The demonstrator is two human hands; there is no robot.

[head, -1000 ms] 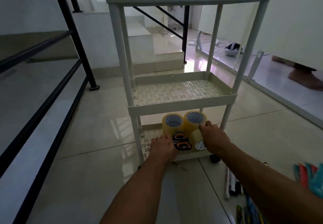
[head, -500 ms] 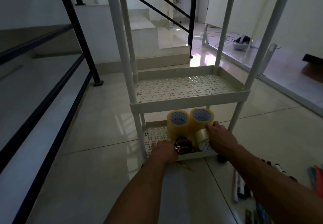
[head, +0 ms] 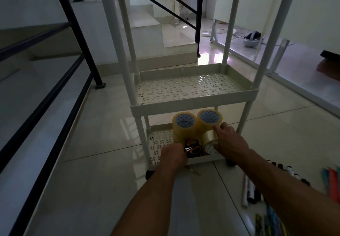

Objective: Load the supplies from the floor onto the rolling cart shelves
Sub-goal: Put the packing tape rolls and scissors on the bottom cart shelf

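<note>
L hand, R hand near-static; 3 tape rolls, 1 scissors

Non-task items:
- black metal stair railing runs diagonally down left side, post foot on floor
- white tiled stair steps behind railing
- second black metal railing at back, beside steps
- glossy cream floor tiles, bright glare patch near back railing post
- white-grey rounded device on floor far right, type unclear, white cables beside it
- white wall panel above it
</note>
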